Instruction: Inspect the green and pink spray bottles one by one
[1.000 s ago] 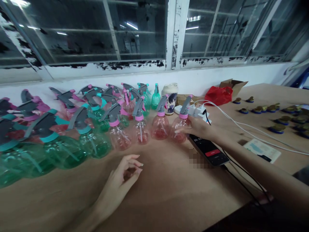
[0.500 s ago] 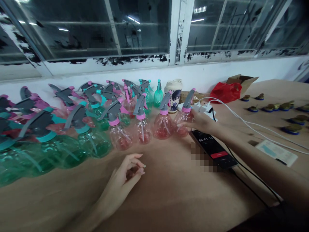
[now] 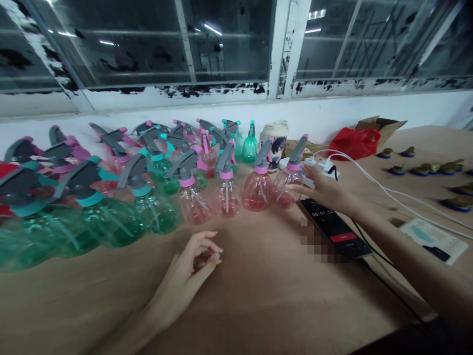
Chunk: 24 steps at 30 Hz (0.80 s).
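Over at the right, right hand (image 3: 325, 190) with fingers spread and thumb reaching across the front of the end pink bottle (image 3: 287, 192); touching or just short of contact, impossible to tell. Upright there, at the right end of the near row: pink collar, grey trigger head.

Across to the left, left hand (image 3: 186, 273) with fingers loosely curled, thumb close to the fingertips, nothing pinched; resting on the worktop (image 3: 258, 301) or just above, hard to say which.

Beyond, three more pink bottles (image 3: 257, 190) standing in line, then green bottles (image 3: 157, 214) filling the left, more sprayers crowded along the far wall. Near the end bottle, on its far side, a patterned cup (image 3: 278, 144) with a pale lid. By the right wrist, a phone (image 3: 345, 234) lying flat, timer lit up. Farther right, white cables (image 3: 369, 176), a red bag (image 3: 354, 143), an open cardboard box (image 3: 386, 127), and gold-and-blue pieces (image 3: 421, 170) scattered; nearer, a pale card (image 3: 430, 239).
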Available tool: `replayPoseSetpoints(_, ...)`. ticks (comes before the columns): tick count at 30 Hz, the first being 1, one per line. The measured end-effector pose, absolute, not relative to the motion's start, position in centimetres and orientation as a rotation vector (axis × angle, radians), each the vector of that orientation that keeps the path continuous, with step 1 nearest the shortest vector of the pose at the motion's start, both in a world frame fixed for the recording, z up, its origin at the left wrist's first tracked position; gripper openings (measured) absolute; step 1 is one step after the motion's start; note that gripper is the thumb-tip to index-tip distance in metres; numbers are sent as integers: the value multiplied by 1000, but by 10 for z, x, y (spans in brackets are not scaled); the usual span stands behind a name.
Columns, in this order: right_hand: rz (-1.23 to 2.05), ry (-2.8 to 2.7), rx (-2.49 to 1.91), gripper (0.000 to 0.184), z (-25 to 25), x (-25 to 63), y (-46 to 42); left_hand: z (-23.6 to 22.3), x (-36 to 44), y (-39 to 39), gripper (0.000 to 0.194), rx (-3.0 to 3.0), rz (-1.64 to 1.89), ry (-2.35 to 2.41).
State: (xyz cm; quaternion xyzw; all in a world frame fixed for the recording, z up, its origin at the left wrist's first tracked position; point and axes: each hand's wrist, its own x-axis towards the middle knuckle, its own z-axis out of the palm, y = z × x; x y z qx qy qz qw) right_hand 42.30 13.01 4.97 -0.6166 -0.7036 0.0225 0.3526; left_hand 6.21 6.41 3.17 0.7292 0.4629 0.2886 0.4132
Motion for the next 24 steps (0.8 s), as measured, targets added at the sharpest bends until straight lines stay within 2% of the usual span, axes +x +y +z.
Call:
replayPoseSetpoints(3, 17, -1791, -1622, 69, 56, 419, 106, 33, 52, 61, 27, 1817, 741, 1186)
replayPoseSetpoints(5, -15, -1757, -1641, 67, 65, 405, 86, 35, 44, 58, 27, 1808, 763, 1197)
replayPoseSetpoints(9, 275, -1859, -1438, 33, 91, 347, 51, 39, 26, 49, 26, 1802, 800, 1206)
replayPoseSetpoints(14, 406, -2183, -1109, 18, 114, 255, 34, 50, -5, 24, 25, 1843, 824, 1251)
replayPoseSetpoints(24, 600, -2411, -499, 16, 96, 99, 40, 79, -114, -42, 23, 1766, 974, 1667)
